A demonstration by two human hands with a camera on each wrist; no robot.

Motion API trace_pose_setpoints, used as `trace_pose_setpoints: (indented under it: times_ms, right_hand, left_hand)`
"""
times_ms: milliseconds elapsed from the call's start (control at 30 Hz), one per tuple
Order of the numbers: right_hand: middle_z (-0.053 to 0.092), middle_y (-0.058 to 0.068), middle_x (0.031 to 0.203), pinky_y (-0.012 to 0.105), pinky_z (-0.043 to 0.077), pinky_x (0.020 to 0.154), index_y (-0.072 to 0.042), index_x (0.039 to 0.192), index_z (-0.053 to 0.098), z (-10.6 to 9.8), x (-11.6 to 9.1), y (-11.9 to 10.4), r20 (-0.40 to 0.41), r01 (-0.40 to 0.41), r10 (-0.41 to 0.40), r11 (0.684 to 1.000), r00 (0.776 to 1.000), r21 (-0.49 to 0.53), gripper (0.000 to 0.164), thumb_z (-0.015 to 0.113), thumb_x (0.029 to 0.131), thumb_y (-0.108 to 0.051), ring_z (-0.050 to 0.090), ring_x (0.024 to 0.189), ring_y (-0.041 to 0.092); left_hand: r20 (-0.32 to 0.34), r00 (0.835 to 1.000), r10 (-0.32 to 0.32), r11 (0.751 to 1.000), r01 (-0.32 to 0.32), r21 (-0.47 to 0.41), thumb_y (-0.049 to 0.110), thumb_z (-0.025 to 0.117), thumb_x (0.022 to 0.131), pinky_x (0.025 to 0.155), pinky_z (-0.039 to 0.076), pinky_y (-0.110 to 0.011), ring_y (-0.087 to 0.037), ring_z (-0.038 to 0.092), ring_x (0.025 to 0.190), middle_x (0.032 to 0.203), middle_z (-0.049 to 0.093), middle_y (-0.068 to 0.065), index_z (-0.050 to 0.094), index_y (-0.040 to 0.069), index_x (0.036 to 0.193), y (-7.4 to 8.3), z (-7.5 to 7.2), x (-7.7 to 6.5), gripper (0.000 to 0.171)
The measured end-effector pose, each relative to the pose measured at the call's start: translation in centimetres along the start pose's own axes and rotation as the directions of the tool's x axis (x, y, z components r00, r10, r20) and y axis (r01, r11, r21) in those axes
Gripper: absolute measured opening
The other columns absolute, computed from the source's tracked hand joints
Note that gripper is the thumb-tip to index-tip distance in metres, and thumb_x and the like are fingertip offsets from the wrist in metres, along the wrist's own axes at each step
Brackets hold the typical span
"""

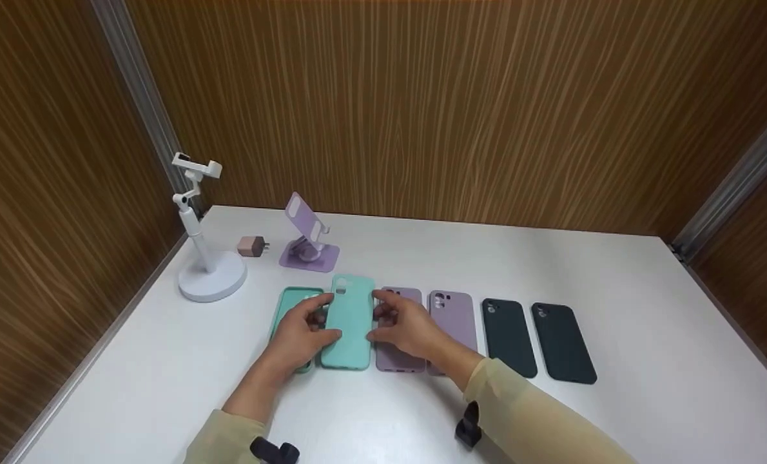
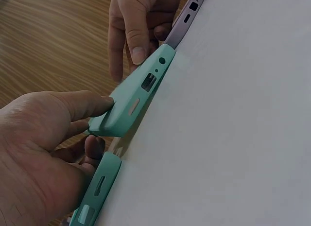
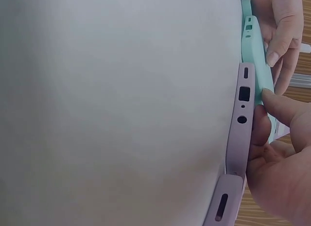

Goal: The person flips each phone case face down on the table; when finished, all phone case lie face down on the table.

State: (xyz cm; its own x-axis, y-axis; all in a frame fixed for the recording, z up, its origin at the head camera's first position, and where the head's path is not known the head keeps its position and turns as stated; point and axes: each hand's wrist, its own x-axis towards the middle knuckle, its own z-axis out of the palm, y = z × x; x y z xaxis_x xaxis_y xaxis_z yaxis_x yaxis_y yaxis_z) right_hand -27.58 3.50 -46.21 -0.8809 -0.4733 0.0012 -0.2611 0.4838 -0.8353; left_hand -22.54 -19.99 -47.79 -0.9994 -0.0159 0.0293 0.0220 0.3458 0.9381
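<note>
A mint green phone case (image 1: pixel 350 325) lies back side up between both hands, tilted in the left wrist view with its port end facing the camera. My left hand (image 1: pixel 298 333) holds its left edge with thumb and fingers. On the opposite edge, my right hand (image 1: pixel 409 324) grips it the same way. A second green phone case (image 1: pixel 291 298) sits partly under the left hand, open side up. The right hand overlaps a purple phone case (image 1: pixel 401 359); another purple phone case (image 1: pixel 454 316) is just right of it.
Two dark phone cases (image 1: pixel 511 338) (image 1: pixel 565 345) continue the row to the right. Behind it stand a purple phone stand (image 1: pixel 309 254), a pink plug charger (image 1: pixel 251 246) and a white stand with a round base (image 1: pixel 213 278). Wood-grain panels (image 1: pixel 422 116) wall the white table (image 1: pixel 648 309).
</note>
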Motion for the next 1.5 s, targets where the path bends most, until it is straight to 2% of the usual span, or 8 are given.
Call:
trace_pose_setpoints:
  times_ms: [167,367,700,867,967,1100,1400,1500]
  right_hand:
    - [0.068,0.007,0.125,0.039,0.055,0.097,-0.004,0.157,0.049,0.00,0.02,0.06,-0.004,0.005,-0.005,1.000,1.000,-0.028,0.079,0.087,0.089,-0.011,0.062,0.107,0.022]
    - [0.063,0.012,0.144,0.044,0.049,0.111,-0.006,0.159,0.046,-0.12,-0.19,-0.06,0.002,0.001,-0.001,0.999,1.000,-0.047,0.080,0.087,0.091,-0.013,0.060,0.129,0.027]
    - [0.052,0.012,0.159,0.045,0.040,0.118,-0.007,0.161,0.044,-0.15,-0.36,-0.25,0.012,-0.005,0.005,0.998,1.000,-0.059,0.081,0.086,0.092,-0.015,0.048,0.146,0.030]
    - [0.052,0.012,0.159,0.044,0.043,0.116,-0.005,0.160,0.044,-0.08,-0.30,-0.24,0.021,0.017,-0.016,0.997,1.000,-0.079,0.082,0.087,0.091,-0.016,0.052,0.142,0.027]
    - [0.054,0.012,0.157,0.043,0.048,0.111,-0.004,0.160,0.044,-0.07,-0.26,-0.23,0.026,0.027,-0.025,0.996,0.999,-0.088,0.082,0.087,0.091,-0.016,0.060,0.128,0.023]
    - [0.054,0.012,0.157,0.040,0.053,0.102,-0.005,0.161,0.043,-0.03,-0.22,-0.16,0.034,0.021,-0.018,0.996,0.999,-0.086,0.083,0.087,0.091,-0.015,0.063,0.112,0.019]
    - [0.051,0.010,0.160,0.037,0.053,0.096,-0.006,0.163,0.041,0.03,-0.25,-0.02,0.047,0.011,-0.007,0.995,0.999,-0.098,0.087,0.088,0.090,-0.015,0.061,0.111,0.018]
    - [0.049,0.010,0.162,0.038,0.052,0.099,-0.007,0.163,0.041,0.07,-0.25,0.05,0.049,0.009,-0.004,0.995,0.999,-0.099,0.087,0.088,0.090,-0.015,0.059,0.116,0.019]
  left_hand:
    - [0.003,1.000,-0.008,1.000,0.008,0.019,0.003,0.081,0.091,0.095,0.049,-0.041,-0.027,0.055,0.108,0.119,0.061,-0.011,0.059,0.009,0.151,-0.14,0.03,0.11,0.065]
    - [0.008,1.000,-0.012,0.999,0.011,0.039,0.004,0.081,0.091,0.094,0.048,-0.040,-0.025,0.055,0.108,0.120,0.061,-0.010,0.058,0.010,0.151,-0.09,0.05,0.21,0.065]
    - [0.012,1.000,-0.010,0.998,0.009,0.065,0.005,0.082,0.092,0.088,0.048,-0.036,-0.024,0.053,0.103,0.116,0.061,-0.009,0.057,0.009,0.152,-0.18,-0.05,0.21,0.065]
    - [0.013,1.000,-0.002,0.998,0.002,0.056,0.005,0.083,0.091,0.085,0.047,-0.034,-0.024,0.053,0.101,0.114,0.061,-0.009,0.058,0.007,0.151,-0.18,-0.11,0.05,0.065]
    - [0.015,1.000,0.007,0.999,-0.008,0.052,0.004,0.083,0.090,0.085,0.046,-0.034,-0.024,0.053,0.101,0.113,0.061,-0.010,0.058,0.006,0.150,-0.15,-0.13,-0.03,0.065]
    - [0.015,1.000,0.012,0.998,-0.013,0.059,0.005,0.083,0.090,0.083,0.046,-0.033,-0.024,0.052,0.099,0.112,0.061,-0.010,0.058,0.005,0.150,-0.25,-0.12,0.00,0.065]
    - [0.012,1.000,-0.007,0.996,0.005,0.090,0.005,0.083,0.091,0.082,0.046,-0.033,-0.022,0.051,0.096,0.109,0.060,-0.007,0.058,0.007,0.150,-0.55,0.06,0.22,0.064]
    - [0.014,1.000,-0.007,0.996,0.005,0.094,0.005,0.083,0.091,0.082,0.046,-0.035,-0.022,0.052,0.096,0.109,0.060,-0.007,0.058,0.007,0.150,-0.63,0.12,0.30,0.064]
